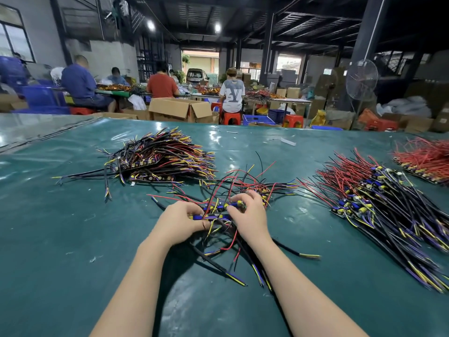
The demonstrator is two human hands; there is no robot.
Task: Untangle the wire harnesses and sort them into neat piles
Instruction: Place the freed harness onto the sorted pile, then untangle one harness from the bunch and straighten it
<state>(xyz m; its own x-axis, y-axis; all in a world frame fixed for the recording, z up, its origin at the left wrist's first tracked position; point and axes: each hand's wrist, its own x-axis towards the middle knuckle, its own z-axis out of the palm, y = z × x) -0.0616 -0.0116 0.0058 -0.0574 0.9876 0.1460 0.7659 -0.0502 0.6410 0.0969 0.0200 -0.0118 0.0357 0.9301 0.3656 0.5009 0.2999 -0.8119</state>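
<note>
Both hands, left hand [181, 221] & right hand [247, 214], pinching the tangled harness clump [226, 203] mid-tabletop [73, 227], btwn sorted piles. Risk imo: hard pull on crossed leads could tighten knots or drag strays into right pile [379, 198].

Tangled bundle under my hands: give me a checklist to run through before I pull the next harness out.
1. Grip of the left hand on the tangled bundle: ok.
2. Pinch of the right hand on the same bundle: ok.
3. One harness free of the rest: not ok, wires cross everywhere.
4. The left pile and the right pile apart from the bundle: cannot tell, stray ends come close.
5. Bare table beside the bundle to work on: ok.
</note>
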